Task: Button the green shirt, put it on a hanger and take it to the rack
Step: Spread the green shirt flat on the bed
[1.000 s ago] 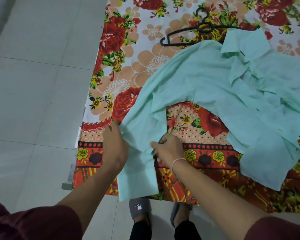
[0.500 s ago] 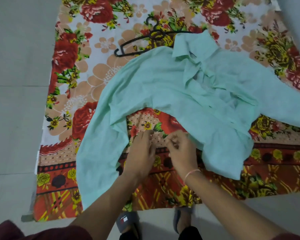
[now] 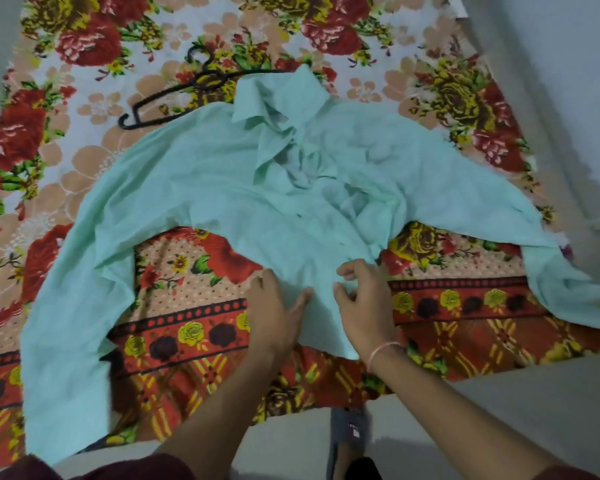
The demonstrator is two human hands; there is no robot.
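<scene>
- Fingers (image 3: 293,303) of the left hand (image 3: 274,306) lie flat and slightly spread on the hem of the green shirt (image 3: 201,181), pressing the cloth down and gripping nothing; those of the right hand (image 3: 364,306) are curled and loosely parted just above the same hem, thumb and forefinger near each other, and whether they pinch cloth I cannot tell.
- Taking the shirt as landmark: the floral bedsheet (image 3: 84,109) lies under all of it and shows on every side.
- Spread front-up, the shirt has its collar at the far end, the hem nearest the person, and both sleeves trailing outward and down toward the near edge of the sheet.
- Thin and limp by the look of it, the shirt should be light, will wrinkle and slide on the sheet, and will not hold a shape; the front looks rumpled and open below the collar.
- Best hold, I judge, is on the two front edges at the hem, one in each hand, lined up before buttoning.
- Beyond the collar, to its left, the black hanger (image 3: 174,98) lies partly tucked under the shirt's shoulder.
</scene>
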